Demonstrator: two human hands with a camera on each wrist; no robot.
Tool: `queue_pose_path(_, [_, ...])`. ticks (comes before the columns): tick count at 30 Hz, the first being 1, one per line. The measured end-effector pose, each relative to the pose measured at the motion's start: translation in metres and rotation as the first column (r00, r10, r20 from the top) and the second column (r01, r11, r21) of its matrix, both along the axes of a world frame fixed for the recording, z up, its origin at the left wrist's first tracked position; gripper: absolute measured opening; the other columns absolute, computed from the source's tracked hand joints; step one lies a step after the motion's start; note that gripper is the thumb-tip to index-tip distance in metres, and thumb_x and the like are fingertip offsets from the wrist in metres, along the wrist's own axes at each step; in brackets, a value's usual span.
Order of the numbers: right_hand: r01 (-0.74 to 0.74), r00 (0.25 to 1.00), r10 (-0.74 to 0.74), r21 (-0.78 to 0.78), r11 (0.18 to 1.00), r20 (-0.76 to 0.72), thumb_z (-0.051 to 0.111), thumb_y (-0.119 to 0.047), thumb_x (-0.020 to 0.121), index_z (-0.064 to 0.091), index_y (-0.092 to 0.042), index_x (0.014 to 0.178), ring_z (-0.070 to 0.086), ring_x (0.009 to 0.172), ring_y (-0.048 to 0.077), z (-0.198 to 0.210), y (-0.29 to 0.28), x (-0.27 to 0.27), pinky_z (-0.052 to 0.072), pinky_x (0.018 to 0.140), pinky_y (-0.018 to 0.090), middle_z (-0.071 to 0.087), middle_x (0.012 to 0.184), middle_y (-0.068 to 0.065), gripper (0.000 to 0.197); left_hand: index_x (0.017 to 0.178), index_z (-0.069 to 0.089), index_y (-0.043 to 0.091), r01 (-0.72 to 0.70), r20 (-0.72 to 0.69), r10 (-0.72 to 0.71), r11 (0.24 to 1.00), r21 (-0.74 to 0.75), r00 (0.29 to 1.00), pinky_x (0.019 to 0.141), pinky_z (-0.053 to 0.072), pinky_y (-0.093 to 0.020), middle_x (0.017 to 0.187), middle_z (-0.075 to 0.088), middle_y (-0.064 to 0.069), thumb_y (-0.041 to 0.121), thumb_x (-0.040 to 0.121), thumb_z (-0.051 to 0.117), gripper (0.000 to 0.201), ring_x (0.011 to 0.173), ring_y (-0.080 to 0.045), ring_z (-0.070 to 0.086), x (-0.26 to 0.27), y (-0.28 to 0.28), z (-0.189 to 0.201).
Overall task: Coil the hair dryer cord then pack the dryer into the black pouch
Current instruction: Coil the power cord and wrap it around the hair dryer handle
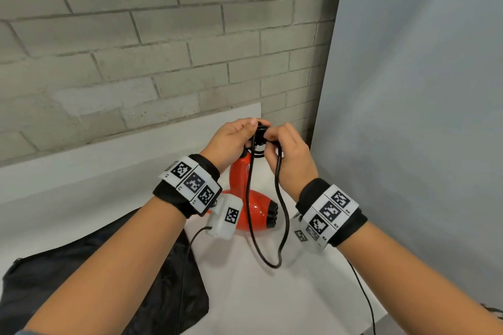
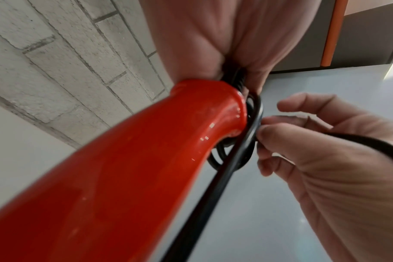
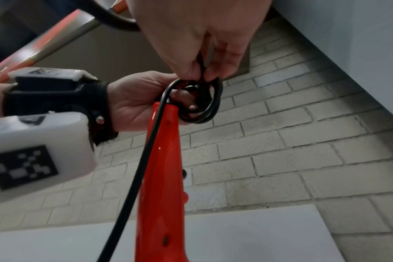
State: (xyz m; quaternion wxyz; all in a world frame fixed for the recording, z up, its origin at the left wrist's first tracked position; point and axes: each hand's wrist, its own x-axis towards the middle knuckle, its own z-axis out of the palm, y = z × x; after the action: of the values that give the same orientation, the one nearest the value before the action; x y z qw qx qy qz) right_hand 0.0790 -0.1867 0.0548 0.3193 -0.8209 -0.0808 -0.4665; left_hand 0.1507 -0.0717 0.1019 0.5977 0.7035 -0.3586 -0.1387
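The red hair dryer stands on the white table with its handle pointing up. My left hand grips small loops of the black cord at the handle's top end. My right hand pinches the cord just above those coils. A long slack loop of cord hangs down from both hands to the table in front of the dryer. The black pouch lies flat on the table at the lower left, partly under my left forearm.
A grey brick wall rises close behind the table. A plain grey panel stands on the right. Thin black cables run from the wrist cameras across the table's near side.
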Motion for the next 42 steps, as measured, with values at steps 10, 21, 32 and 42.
queue_pose_path(10, [0.157, 0.987, -0.154, -0.069, 0.985, 0.048, 0.055, 0.006, 0.072, 0.047, -0.014, 0.098, 0.045, 0.080, 0.010, 0.002, 0.008, 0.015, 0.038, 0.073, 0.020, 0.060, 0.086, 0.014, 0.035, 0.094, 0.062, 0.023, 0.026, -0.006, -0.026, 0.999, -0.045, 1.000, 0.072, 0.044, -0.024, 0.087, 0.057, -0.010, 0.021, 0.097, 0.035, 0.027, 0.075, -0.022, 0.049, 0.005, 0.003, -0.001])
queue_pose_path(21, [-0.019, 0.874, 0.017, 0.002, 1.000, -0.486, 0.041, 0.007, 0.082, 0.048, 0.002, 0.093, 0.054, 0.080, 0.031, 0.026, -0.012, 0.025, 0.044, 0.070, 0.039, 0.059, 0.088, 0.020, 0.014, 0.099, 0.061, 0.020, 0.098, -0.023, -0.098, 0.995, 0.003, 0.995, 0.088, 0.048, -0.024, 0.096, 0.063, -0.004, 0.023, 0.095, 0.040, 0.022, 0.089, -0.010, 0.061, 0.008, 0.002, -0.004])
queue_pose_path(32, [-0.025, 0.226, -0.399, -0.415, 0.909, -0.889, 0.031, -0.022, 0.098, 0.051, -0.007, 0.118, 0.057, 0.106, 0.032, -0.040, -0.063, 0.003, 0.046, 0.090, 0.039, 0.060, 0.117, 0.017, 0.032, 0.090, 0.060, 0.017, -0.031, -0.034, 0.031, 0.999, -0.018, 0.999, 0.055, 0.039, -0.014, 0.065, 0.052, 0.006, 0.014, 0.094, 0.042, 0.018, 0.046, 0.002, 0.043, 0.017, 0.008, -0.004])
queue_pose_path(42, [-0.015, 0.551, 0.000, -0.009, 1.000, -0.835, 0.053, -0.018, 0.090, 0.033, -0.026, 0.139, 0.051, 0.099, 0.021, -0.034, -0.039, 0.006, 0.040, 0.089, 0.026, 0.050, 0.121, 0.013, 0.053, 0.091, 0.058, 0.022, -0.057, -0.095, 0.050, 0.996, -0.069, 0.994, 0.056, 0.035, -0.020, 0.069, 0.049, 0.004, 0.021, 0.096, 0.036, 0.022, 0.047, 0.001, 0.040, 0.019, 0.017, -0.005])
